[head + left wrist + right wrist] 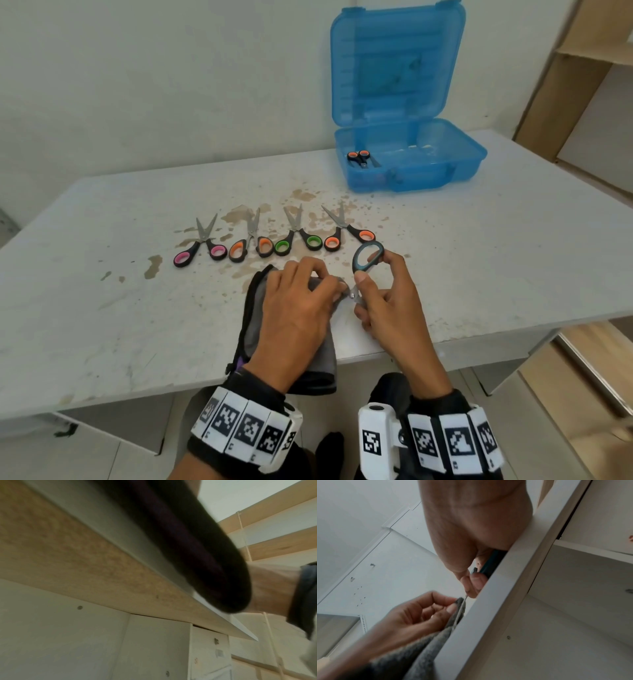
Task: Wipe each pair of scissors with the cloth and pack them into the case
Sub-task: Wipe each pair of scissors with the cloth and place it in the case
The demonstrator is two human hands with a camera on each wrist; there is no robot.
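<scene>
Fuzzy grey cloth (284,329), oval-looped blue-handled scissors (367,257), pinched

Stained white table (479,260) — four scissors (274,236) in a row, grey cloth (255,329), open blue case (411,168).

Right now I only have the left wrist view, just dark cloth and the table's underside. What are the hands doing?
Observer: The left hand pinches the grey cloth around a blade; the right hand holds the blue-handled scissors.
Operator: Anything in the case yet?
Observer: One pair with orange handles lies in the open blue case.
Operator: How many are waiting?
Observer: Four pairs lie in a row on the table, starting with the pink pair on the left.
</scene>
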